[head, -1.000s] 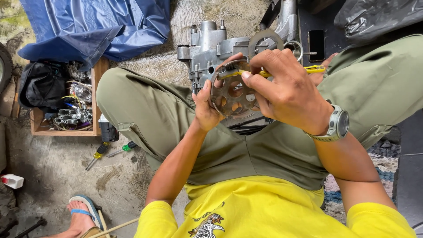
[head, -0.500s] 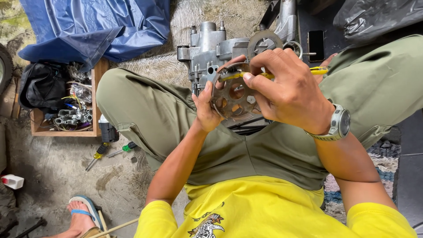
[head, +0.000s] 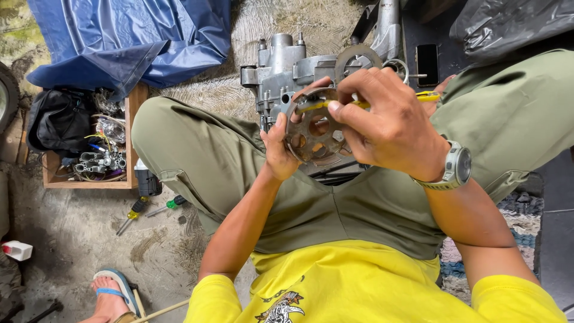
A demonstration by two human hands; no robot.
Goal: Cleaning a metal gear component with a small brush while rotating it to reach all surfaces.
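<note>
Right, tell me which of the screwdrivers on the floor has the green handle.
The green-handled screwdriver is the one lying nearer the person's leg. The other screwdriver, just left of it, has a yellow and black handle.

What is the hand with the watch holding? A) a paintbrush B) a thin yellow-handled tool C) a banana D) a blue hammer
B: the right hand, the one with the wristwatch, pinches a thin yellow-handled tool laid across the round metal disc with holes, which the left hand holds from the side.
</note>
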